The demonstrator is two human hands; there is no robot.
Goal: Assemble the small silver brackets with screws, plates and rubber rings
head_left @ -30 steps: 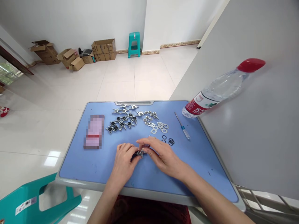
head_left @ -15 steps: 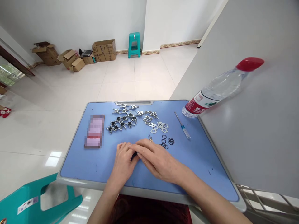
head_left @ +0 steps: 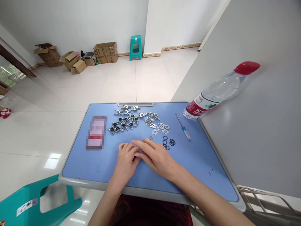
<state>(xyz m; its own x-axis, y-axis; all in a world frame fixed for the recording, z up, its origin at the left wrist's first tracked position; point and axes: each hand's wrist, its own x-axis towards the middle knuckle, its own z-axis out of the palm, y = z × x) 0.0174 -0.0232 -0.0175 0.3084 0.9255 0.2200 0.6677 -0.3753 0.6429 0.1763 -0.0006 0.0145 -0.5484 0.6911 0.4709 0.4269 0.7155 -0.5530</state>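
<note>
Pieces of tiny metal hardware point(head_left: 151, 137), too small for me to make out, lie on the blue tabletop point(head_left: 94, 166) just past the fingers of my right hand point(head_left: 158, 156). That hand arches forward with its fingers bent, the tips meeting my left hand point(head_left: 126, 159), whose fingers are curled inward. Anything between the two is hidden by my own fingers, so I cannot tell whether either one is grasping something or empty. To the right of the metal bits lie black rings point(head_left: 172, 142), some overlapping, and farther back a spread of flat silver plates point(head_left: 162, 126) with holes in them. Left of those sits a cluster of black-topped metal fittings point(head_left: 124, 125), with plain silver parts point(head_left: 126, 111) behind it. A screwdriver point(head_left: 184, 127) with a blue-and-clear handle lies right of the plates, and near the tabletop's right edge stands a red-capped bottle point(head_left: 204, 101). A blurred pink rectangle point(head_left: 96, 132) lies toward the left side. Beyond, on the floor, are a teal stool point(head_left: 135, 47) and open cardboard boxes point(head_left: 106, 53).
</note>
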